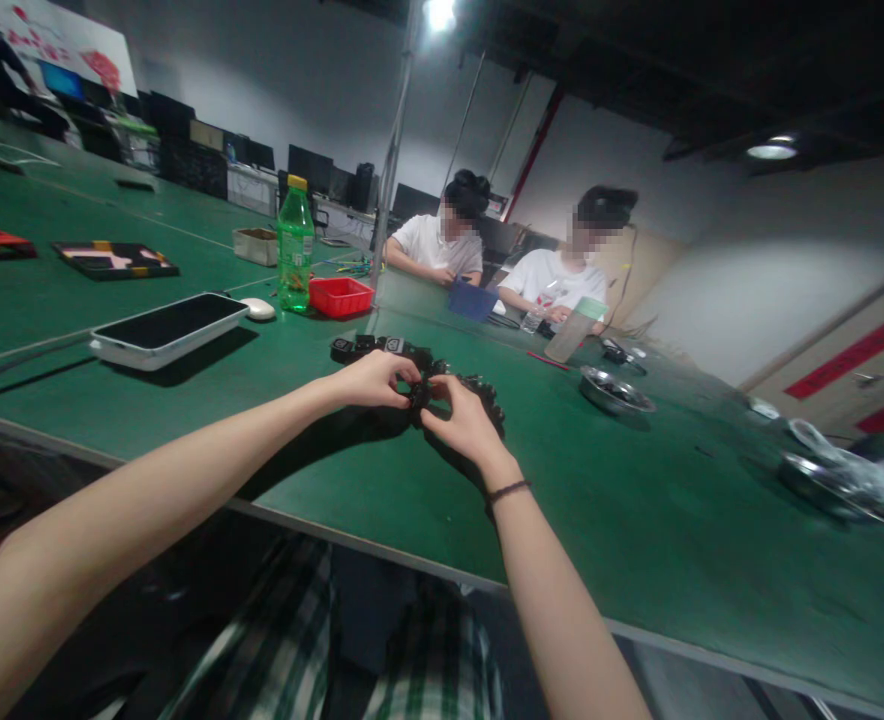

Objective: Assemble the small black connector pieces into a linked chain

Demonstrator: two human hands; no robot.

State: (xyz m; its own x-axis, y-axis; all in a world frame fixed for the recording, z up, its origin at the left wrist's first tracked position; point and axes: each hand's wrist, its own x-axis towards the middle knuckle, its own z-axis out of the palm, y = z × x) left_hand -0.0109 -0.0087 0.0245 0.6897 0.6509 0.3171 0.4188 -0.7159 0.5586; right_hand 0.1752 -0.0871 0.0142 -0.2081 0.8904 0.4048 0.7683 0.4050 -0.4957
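Both hands meet over the green table [562,500], fingertips pinched around a small black part [418,393] whose exact kind I cannot make out. My left hand [378,380] closes on its left side, thumb and fingers curled. From the right, my right hand [463,415] grips the same part, a dark band round its wrist. Just beyond the left hand lie several black square-faced pieces [367,346]. More small black pieces [487,395] lie beside the right hand, partly hidden behind it.
To the left are a white boxed device [172,330] with a cable, a green bottle [295,245] and a red tray [341,297]. Metal bowls [616,392] stand on the right, another [832,485] holding plastic wrap. Two people in white shirts sit across the table.
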